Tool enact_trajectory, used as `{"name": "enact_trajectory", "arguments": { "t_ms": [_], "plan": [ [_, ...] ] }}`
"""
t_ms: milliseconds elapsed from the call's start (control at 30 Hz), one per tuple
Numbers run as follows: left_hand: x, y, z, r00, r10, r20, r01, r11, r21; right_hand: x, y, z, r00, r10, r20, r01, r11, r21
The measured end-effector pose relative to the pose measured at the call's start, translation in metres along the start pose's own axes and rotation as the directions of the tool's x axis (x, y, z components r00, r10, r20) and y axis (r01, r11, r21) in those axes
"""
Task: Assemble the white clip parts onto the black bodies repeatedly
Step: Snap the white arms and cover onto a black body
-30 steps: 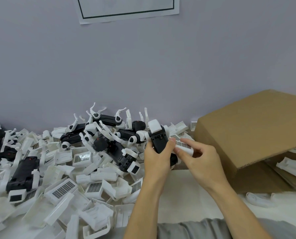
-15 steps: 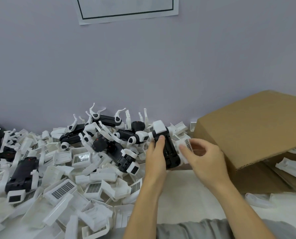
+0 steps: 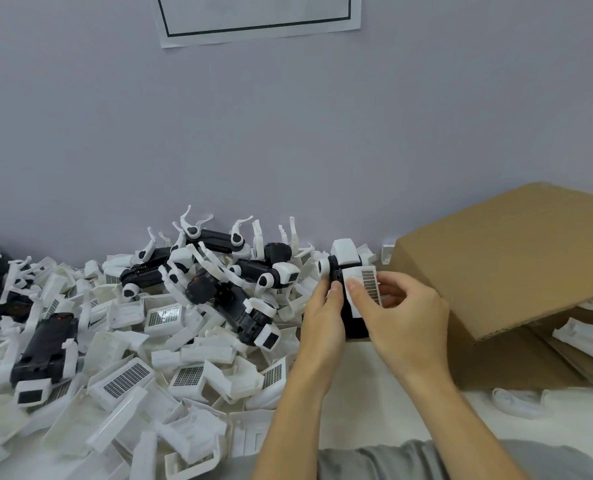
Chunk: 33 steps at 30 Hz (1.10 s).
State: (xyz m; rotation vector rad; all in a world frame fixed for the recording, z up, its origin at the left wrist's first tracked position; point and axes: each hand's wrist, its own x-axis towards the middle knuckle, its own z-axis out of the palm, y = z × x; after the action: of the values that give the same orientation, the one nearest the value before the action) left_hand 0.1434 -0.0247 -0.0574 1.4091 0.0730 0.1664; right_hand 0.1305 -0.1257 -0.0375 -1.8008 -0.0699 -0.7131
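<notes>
I hold a black body (image 3: 352, 323) upright above the table, just left of the cardboard box. My left hand (image 3: 322, 315) grips its left side, thumb on the front edge. A white cap (image 3: 345, 251) sits on its top end. My right hand (image 3: 397, 311) pinches a white clip part (image 3: 364, 289) with a dark grille and holds it flat against the body's front face. Most of the body's lower end is hidden by my palms.
A big heap of loose white clip parts (image 3: 125, 375) and black bodies (image 3: 46, 348) covers the table's left half up to the wall. A tilted cardboard box (image 3: 509, 258) stands at the right, with white parts (image 3: 586, 341) beneath it.
The black body has been turned more upright. My right hand has brought the white clip part from beside the body onto its front face.
</notes>
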Motion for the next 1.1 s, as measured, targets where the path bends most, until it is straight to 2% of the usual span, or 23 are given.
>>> {"name": "enact_trajectory", "arguments": {
  "t_ms": [233, 467, 700, 900, 1100],
  "plan": [
    [0.0023, -0.0034, 0.0018, 0.999, 0.001, 0.045, 0.002, 0.998, -0.064, -0.0021, -0.0008, 0.0012, 0.999, -0.051, -0.016, 0.050, 0.995, -0.084],
    [-0.0011, -0.0014, 0.0020, 0.993, 0.052, 0.102, -0.048, 0.998, -0.038, -0.0056, -0.0027, 0.0040, 0.994, -0.097, -0.050, 0.086, 0.978, -0.189],
    [-0.0049, 0.0029, 0.0037, 0.990, 0.070, 0.119, -0.068, 0.997, -0.020, -0.0049, -0.0014, 0.0045, 0.992, -0.085, -0.096, 0.067, 0.981, -0.181],
    [-0.0054, 0.0042, 0.0009, 0.993, 0.081, 0.085, -0.081, 0.997, -0.003, -0.0055, -0.0038, 0.0045, 0.998, -0.031, -0.046, 0.025, 0.991, -0.134],
    [-0.0071, 0.0062, 0.0061, 0.988, 0.102, 0.117, -0.101, 0.995, -0.012, -0.0054, -0.0018, 0.0060, 0.993, -0.011, -0.119, -0.002, 0.994, -0.107]
  ]
}}
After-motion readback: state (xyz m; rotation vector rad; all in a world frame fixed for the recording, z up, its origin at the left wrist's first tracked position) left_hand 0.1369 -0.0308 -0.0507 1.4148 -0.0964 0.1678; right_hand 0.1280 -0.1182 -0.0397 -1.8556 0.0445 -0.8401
